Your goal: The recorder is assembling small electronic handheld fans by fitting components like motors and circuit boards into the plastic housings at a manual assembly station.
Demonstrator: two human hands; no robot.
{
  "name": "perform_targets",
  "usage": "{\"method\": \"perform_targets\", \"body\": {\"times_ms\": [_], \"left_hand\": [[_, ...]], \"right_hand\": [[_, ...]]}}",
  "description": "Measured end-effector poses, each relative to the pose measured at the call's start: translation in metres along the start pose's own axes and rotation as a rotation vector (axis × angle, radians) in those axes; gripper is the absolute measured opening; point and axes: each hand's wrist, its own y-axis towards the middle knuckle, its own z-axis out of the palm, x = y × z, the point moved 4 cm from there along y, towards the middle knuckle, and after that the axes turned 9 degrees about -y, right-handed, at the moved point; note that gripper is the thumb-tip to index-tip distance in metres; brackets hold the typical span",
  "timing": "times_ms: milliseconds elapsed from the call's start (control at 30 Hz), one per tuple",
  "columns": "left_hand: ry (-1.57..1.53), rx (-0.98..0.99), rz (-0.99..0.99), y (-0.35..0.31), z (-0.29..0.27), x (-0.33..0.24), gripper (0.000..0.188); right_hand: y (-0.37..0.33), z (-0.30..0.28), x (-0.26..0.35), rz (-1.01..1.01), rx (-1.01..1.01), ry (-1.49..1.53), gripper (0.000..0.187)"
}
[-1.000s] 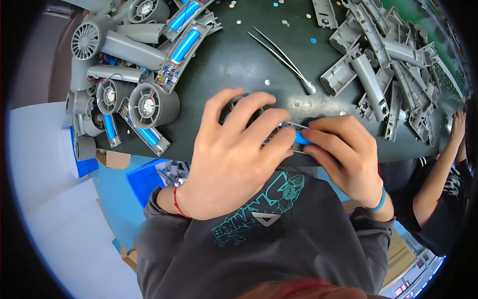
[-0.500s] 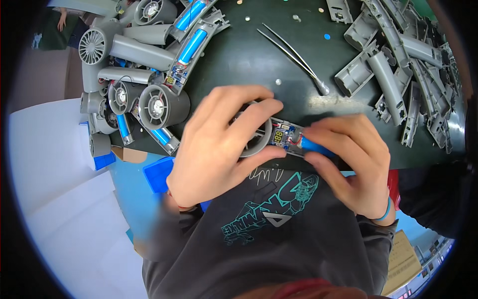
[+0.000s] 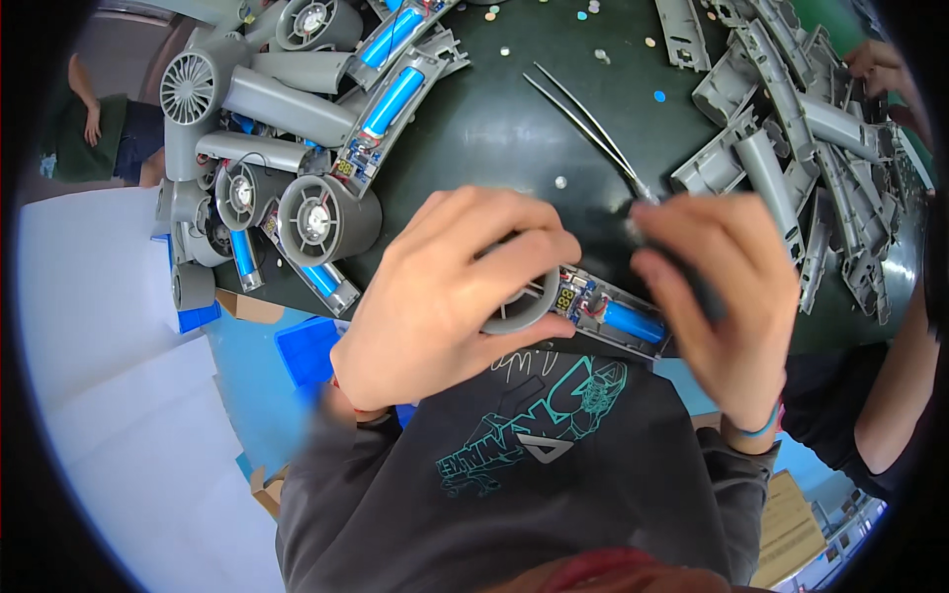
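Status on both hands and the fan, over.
Left hand around fan, partly hiding it. Right hand at tweezers, contact unclear. Blue battery lying in open casing.

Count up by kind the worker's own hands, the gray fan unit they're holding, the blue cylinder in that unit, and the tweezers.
Hands: 2, the left hand and the blurred right hand
Gray fan unit in the left hand: 1
Blue cylinder in that unit: 1
Tweezers: 1
Total: 5, counting the cylinder separately
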Motion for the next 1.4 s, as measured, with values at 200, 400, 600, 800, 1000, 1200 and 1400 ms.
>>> {"method": "perform_targets", "body": {"times_ms": [200, 400, 600, 800, 1000, 1200, 1400], "left_hand": [[-0.208, -0.169, -0.054, -0.004, -0.001, 0.022, 0.079], [-0.478, -0.15, -0.08, -0.003, 0.002, 0.037, 0.085], [-0.518, -0.178, -0.142, -0.007, 0.005, 0.034, 0.09], [-0.506, -0.164, -0.124, -0.006, 0.007, 0.034, 0.092], [-0.389, -0.157, -0.13, -0.008, 0.008, 0.031, 0.087], [-0.256, -0.139, -0.06, -0.007, 0.009, 0.019, 0.087], [-0.227, -0.157, -0.074, -0.011, 0.014, 0.018, 0.088]], "right_hand": [[0.017, -0.012, -0.021, -0.067, 0.26, -0.514, 0.062], [0.022, -0.038, -0.044, -0.132, 0.248, -0.409, 0.052], [-0.02, -0.06, -0.056, 0.176, -0.152, 0.403, 0.049], [-0.06, 0.003, -0.018, 0.099, -0.023, 0.72, 0.048], [-0.062, 0.005, -0.011, 0.063, 0.083, 0.381, 0.042], [-0.064, -0.011, -0.008, 0.004, 0.062, 0.326, 0.042], [-0.072, 0.001, -0.019, 0.061, 0.077, 0.408, 0.042]]}}
